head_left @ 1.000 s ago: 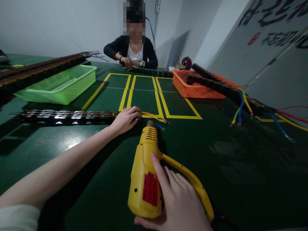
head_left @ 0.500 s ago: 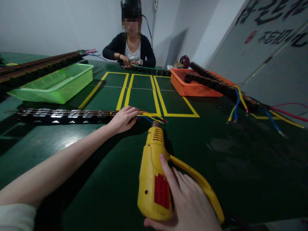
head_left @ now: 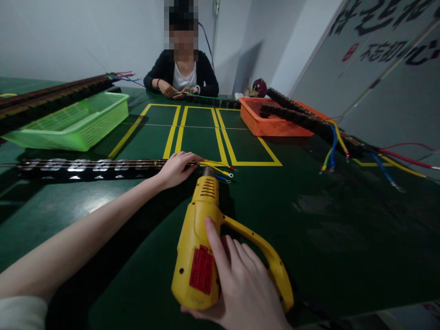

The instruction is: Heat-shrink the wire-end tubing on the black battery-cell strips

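Note:
My right hand (head_left: 239,284) is wrapped round the grip of a yellow heat gun (head_left: 201,238), index finger stretched along its side. The gun's nozzle points away from me at a bunch of yellow, red and blue wires (head_left: 220,168) with ring terminals. My left hand (head_left: 177,168) lies curled over the end of a long black strip (head_left: 85,167) with shiny parts, right where the wires come out, pressing it onto the green table (head_left: 309,206).
A green basket (head_left: 74,121) stands at the left, with long dark strips (head_left: 51,94) lying over it. An orange basket (head_left: 271,121) at the right holds black strips with coloured wires (head_left: 330,146). Yellow tape lines (head_left: 220,137) mark the table. A person (head_left: 181,73) sits opposite, hands on a strip.
The heat gun has swung back to the left, its nozzle closer to the wire ends. My left hand has stayed on the strip's end.

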Demonstrator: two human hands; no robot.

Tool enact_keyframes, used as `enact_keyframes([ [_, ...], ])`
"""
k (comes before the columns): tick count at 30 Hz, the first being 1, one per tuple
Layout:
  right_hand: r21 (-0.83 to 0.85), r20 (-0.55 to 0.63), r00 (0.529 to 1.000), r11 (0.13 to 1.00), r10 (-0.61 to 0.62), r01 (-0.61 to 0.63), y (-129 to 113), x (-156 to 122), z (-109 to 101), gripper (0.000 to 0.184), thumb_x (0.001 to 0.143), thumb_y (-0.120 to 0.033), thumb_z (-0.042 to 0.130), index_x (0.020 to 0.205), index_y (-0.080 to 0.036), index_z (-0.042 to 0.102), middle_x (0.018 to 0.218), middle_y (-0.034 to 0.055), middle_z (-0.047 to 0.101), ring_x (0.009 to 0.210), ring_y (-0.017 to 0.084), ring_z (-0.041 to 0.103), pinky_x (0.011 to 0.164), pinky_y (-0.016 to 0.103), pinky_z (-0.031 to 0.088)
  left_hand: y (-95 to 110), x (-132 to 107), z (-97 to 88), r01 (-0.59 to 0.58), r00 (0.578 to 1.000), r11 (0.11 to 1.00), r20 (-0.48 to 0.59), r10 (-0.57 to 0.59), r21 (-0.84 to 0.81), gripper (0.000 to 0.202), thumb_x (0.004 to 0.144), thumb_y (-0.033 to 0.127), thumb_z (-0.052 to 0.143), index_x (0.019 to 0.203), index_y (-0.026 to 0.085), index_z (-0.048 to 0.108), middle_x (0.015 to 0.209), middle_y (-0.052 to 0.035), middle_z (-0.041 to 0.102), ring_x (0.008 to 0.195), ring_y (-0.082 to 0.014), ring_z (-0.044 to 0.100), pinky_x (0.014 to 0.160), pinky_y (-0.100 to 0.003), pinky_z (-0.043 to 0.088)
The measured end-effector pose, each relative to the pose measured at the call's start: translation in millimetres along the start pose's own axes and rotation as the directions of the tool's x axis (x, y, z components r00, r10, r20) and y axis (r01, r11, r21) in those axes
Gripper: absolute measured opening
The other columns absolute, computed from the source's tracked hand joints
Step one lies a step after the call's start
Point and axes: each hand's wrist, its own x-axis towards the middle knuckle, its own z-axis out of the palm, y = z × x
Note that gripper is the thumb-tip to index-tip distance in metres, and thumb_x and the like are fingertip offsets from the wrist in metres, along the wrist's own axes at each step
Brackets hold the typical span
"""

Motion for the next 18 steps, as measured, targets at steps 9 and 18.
enact_keyframes([
  [9,-0.005,-0.052,0.996,0.998,-0.070,0.070,-8.9,13.8,2.5,0.113,0.069,-0.081,0.047,0.151,-0.013,0.011,0.103,0.0153,0.065,0.086,0.029,0.063,0.074,0.039,0.051,3.0,-1.0,-2.0,0.017,0.999,0.995,-0.029,-0.019,-0.097,0.031,0.082,0.019,0.049,0.111,0.022,0.060,0.109,-0.0024,0.067,0.100,-0.0200,0.060,0.086,-0.036,0.047],
  [18,-0.007,-0.106,0.993,0.999,-0.050,0.049,-6.6,13.9,4.2,0.111,0.070,-0.082,0.046,0.151,-0.013,0.014,0.099,0.0143,0.065,0.085,0.029,0.065,0.072,0.040,0.052,5.1,-9.2,-1.4,-0.006,0.999,1.000,-0.050,0.006,0.003,0.031,0.091,0.022,0.038,0.112,0.021,0.061,0.105,-0.0040,0.067,0.099,-0.0211,0.058,0.085,-0.037,0.044],
])
